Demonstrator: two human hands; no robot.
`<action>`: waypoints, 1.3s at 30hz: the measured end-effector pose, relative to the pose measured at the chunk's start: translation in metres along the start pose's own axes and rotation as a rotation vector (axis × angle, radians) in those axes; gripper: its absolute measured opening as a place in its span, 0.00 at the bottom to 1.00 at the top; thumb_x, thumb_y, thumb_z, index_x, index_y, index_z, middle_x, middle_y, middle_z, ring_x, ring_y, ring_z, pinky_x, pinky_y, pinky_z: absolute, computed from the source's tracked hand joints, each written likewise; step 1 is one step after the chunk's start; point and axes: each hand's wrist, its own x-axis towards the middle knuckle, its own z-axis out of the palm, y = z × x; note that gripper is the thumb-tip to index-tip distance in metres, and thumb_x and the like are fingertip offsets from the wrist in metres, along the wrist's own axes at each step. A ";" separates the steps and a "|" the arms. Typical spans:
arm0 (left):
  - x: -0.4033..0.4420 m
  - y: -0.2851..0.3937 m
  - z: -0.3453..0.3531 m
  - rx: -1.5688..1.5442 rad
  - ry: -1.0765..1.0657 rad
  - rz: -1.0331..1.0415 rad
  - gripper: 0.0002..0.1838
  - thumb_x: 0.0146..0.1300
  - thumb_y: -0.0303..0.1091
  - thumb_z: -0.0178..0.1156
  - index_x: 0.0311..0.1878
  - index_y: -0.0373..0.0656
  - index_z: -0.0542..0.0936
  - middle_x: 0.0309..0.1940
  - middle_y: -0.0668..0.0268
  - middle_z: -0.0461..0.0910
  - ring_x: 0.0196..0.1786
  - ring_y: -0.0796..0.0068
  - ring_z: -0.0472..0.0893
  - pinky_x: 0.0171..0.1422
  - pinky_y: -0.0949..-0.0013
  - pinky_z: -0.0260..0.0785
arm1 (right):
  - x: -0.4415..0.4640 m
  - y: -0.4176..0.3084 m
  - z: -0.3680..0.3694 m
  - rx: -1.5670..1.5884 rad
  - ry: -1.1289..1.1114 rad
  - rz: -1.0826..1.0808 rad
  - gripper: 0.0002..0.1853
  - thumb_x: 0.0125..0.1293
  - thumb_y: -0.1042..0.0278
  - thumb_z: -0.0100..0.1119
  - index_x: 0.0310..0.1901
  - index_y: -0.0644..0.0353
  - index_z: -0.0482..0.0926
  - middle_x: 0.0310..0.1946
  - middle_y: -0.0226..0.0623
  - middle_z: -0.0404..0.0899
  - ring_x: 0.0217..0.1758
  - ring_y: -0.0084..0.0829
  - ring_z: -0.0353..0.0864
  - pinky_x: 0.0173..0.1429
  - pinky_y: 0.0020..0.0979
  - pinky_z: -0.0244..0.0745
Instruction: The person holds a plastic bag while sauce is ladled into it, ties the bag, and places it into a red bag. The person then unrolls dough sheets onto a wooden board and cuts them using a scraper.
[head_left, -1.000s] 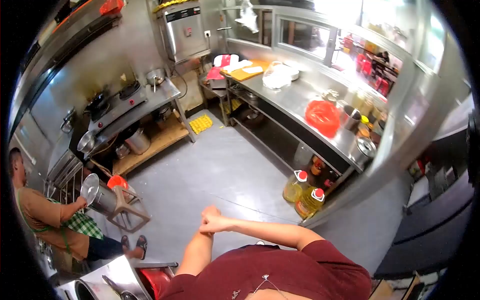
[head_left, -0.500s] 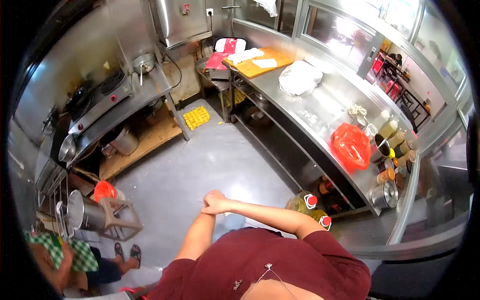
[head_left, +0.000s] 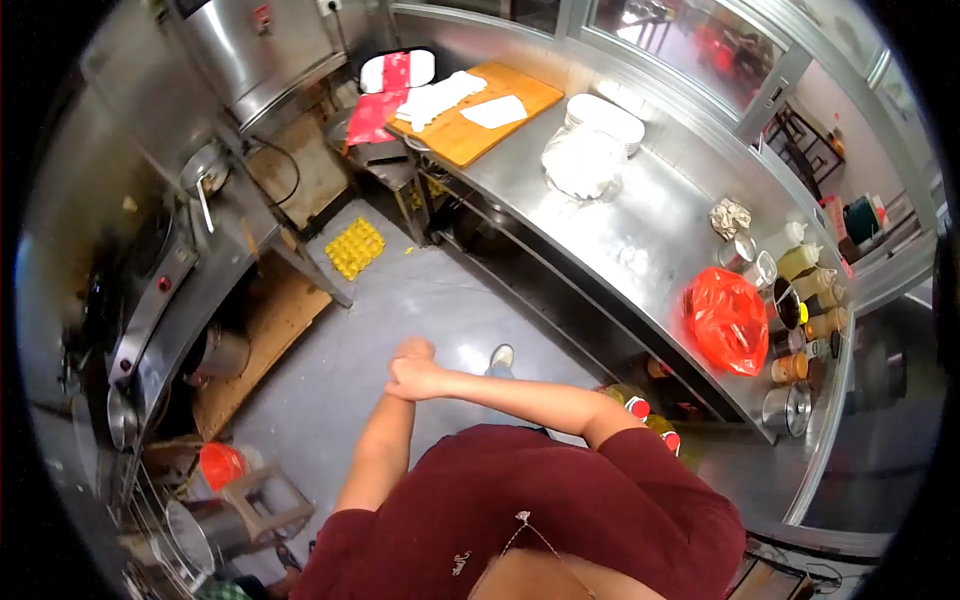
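Note:
My left hand is held out in front of my body above the floor, its fingers curled in and nothing visible in them. Across it, my right hand is wrapped round my left wrist. Neither hand touches any kitchen item. Below them, one light shoe shows on the grey floor. The nearest furniture is the steel counter to the right, well apart from my hands.
A red plastic bag, several sauce bottles and a wooden board are on the counter. Yellow egg trays lie on the floor. Left are a stove, a red bucket, a stool and a large pot.
The view has turned and moved forward into the kitchen; the stove and pot have shifted left and down. The person at lower left is mostly out of view. My hands stay clasped.

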 end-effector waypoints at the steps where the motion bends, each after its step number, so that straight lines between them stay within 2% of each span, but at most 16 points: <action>1: 0.016 0.003 -0.004 0.000 0.011 -0.013 0.16 0.58 0.41 0.50 0.30 0.36 0.78 0.25 0.49 0.78 0.32 0.54 0.79 0.37 0.58 0.69 | 0.018 0.011 -0.012 0.025 -0.081 0.029 0.20 0.51 0.53 0.52 0.24 0.67 0.76 0.22 0.49 0.77 0.27 0.46 0.76 0.35 0.38 0.70; 4: 0.068 0.019 -0.020 0.019 0.055 -0.042 0.16 0.58 0.41 0.50 0.29 0.36 0.78 0.25 0.49 0.78 0.32 0.55 0.79 0.37 0.59 0.69 | 0.058 0.030 -0.061 0.221 -0.357 0.118 0.18 0.54 0.55 0.54 0.26 0.67 0.75 0.23 0.45 0.78 0.29 0.37 0.76 0.37 0.35 0.71; 7: 0.144 0.065 -0.047 0.126 0.188 0.051 0.16 0.58 0.41 0.50 0.29 0.36 0.78 0.25 0.49 0.78 0.31 0.55 0.79 0.37 0.59 0.69 | 0.093 0.072 -0.106 0.419 -0.362 -0.077 0.15 0.56 0.57 0.56 0.32 0.65 0.75 0.26 0.40 0.78 0.31 0.31 0.76 0.38 0.32 0.71; 8: 0.181 0.082 -0.060 0.218 0.275 0.134 0.16 0.58 0.41 0.50 0.29 0.36 0.78 0.25 0.49 0.78 0.31 0.55 0.79 0.37 0.59 0.69 | 0.103 0.099 -0.113 0.483 -0.248 -0.229 0.14 0.57 0.59 0.57 0.37 0.63 0.74 0.29 0.39 0.79 0.34 0.30 0.76 0.39 0.31 0.71; 11: 0.252 0.153 -0.109 0.278 0.425 0.264 0.17 0.58 0.41 0.50 0.29 0.36 0.78 0.25 0.49 0.78 0.31 0.55 0.79 0.37 0.59 0.69 | 0.130 0.173 -0.153 0.488 -0.165 0.027 0.15 0.56 0.59 0.57 0.38 0.62 0.74 0.30 0.40 0.79 0.34 0.31 0.77 0.39 0.32 0.72; 12: 0.256 0.188 -0.124 0.169 0.375 0.266 0.16 0.59 0.41 0.51 0.30 0.36 0.78 0.23 0.53 0.78 0.29 0.61 0.79 0.35 0.62 0.69 | 0.133 0.188 -0.187 0.391 -0.151 0.150 0.15 0.56 0.59 0.58 0.38 0.62 0.74 0.30 0.40 0.79 0.34 0.32 0.77 0.39 0.32 0.72; 15: 0.301 0.257 -0.149 -0.134 0.372 0.418 0.14 0.59 0.40 0.53 0.33 0.37 0.78 0.20 0.63 0.77 0.26 0.77 0.76 0.32 0.71 0.68 | 0.149 0.259 -0.244 0.171 0.128 0.097 0.15 0.54 0.60 0.58 0.38 0.63 0.74 0.27 0.41 0.78 0.29 0.32 0.78 0.35 0.32 0.72; 16: 0.317 0.278 -0.155 -0.137 0.362 0.476 0.13 0.59 0.39 0.54 0.33 0.37 0.78 0.21 0.63 0.78 0.27 0.75 0.77 0.33 0.70 0.68 | 0.157 0.278 -0.265 0.275 0.103 0.238 0.17 0.51 0.59 0.58 0.38 0.61 0.75 0.30 0.46 0.79 0.34 0.40 0.78 0.39 0.36 0.72; 17: 0.330 0.299 -0.161 -0.137 0.347 0.532 0.12 0.58 0.38 0.55 0.34 0.38 0.77 0.22 0.63 0.78 0.28 0.74 0.78 0.34 0.70 0.68 | 0.164 0.293 -0.284 0.270 0.121 0.364 0.17 0.51 0.59 0.58 0.39 0.62 0.74 0.31 0.46 0.79 0.36 0.40 0.79 0.40 0.36 0.72; 19: 0.373 0.323 -0.169 0.006 0.359 0.622 0.10 0.56 0.35 0.57 0.34 0.38 0.78 0.25 0.61 0.79 0.29 0.68 0.79 0.35 0.68 0.69 | 0.176 0.337 -0.307 0.158 0.287 0.422 0.16 0.51 0.60 0.58 0.38 0.63 0.74 0.28 0.46 0.78 0.35 0.44 0.78 0.40 0.37 0.72; 22: 0.433 0.358 -0.186 0.185 0.273 0.641 0.11 0.53 0.33 0.59 0.39 0.39 0.77 0.34 0.58 0.79 0.36 0.62 0.79 0.41 0.65 0.70 | 0.191 0.371 -0.341 0.040 0.456 0.522 0.17 0.50 0.61 0.59 0.38 0.66 0.74 0.32 0.47 0.77 0.38 0.45 0.77 0.42 0.37 0.71; 26: 0.530 0.372 -0.204 0.475 0.266 1.011 0.21 0.47 0.33 0.64 0.47 0.41 0.75 0.49 0.56 0.73 0.51 0.57 0.72 0.54 0.60 0.66 | 0.232 0.416 -0.359 -0.257 0.489 0.681 0.23 0.51 0.61 0.60 0.47 0.65 0.71 0.47 0.46 0.71 0.54 0.44 0.68 0.54 0.37 0.65; 28: 0.536 0.397 -0.220 0.485 0.068 1.070 0.26 0.44 0.37 0.67 0.48 0.40 0.74 0.50 0.58 0.73 0.52 0.57 0.71 0.56 0.60 0.64 | 0.254 0.432 -0.361 -0.320 0.467 0.721 0.28 0.52 0.58 0.61 0.52 0.65 0.69 0.54 0.46 0.67 0.60 0.44 0.62 0.61 0.40 0.61; 31: 0.576 0.411 -0.234 0.609 -0.064 1.263 0.31 0.43 0.41 0.68 0.53 0.42 0.72 0.52 0.61 0.71 0.55 0.61 0.69 0.59 0.61 0.61 | 0.290 0.451 -0.357 -0.507 0.391 0.772 0.35 0.52 0.51 0.61 0.57 0.65 0.64 0.61 0.45 0.60 0.67 0.43 0.54 0.65 0.49 0.52; 32: 0.588 0.413 -0.236 0.629 -0.119 1.272 0.33 0.44 0.42 0.67 0.55 0.44 0.70 0.54 0.64 0.71 0.57 0.63 0.68 0.60 0.61 0.59 | 0.296 0.456 -0.357 -0.423 0.265 0.841 0.40 0.53 0.46 0.59 0.61 0.65 0.59 0.66 0.45 0.53 0.70 0.43 0.48 0.66 0.57 0.45; 39: 0.616 0.435 -0.242 0.752 -0.387 1.288 0.33 0.45 0.41 0.67 0.57 0.45 0.69 0.58 0.61 0.68 0.59 0.59 0.67 0.60 0.59 0.59 | 0.284 0.417 -0.314 -0.513 0.243 0.853 0.43 0.52 0.45 0.59 0.63 0.67 0.56 0.68 0.45 0.49 0.70 0.43 0.47 0.66 0.58 0.44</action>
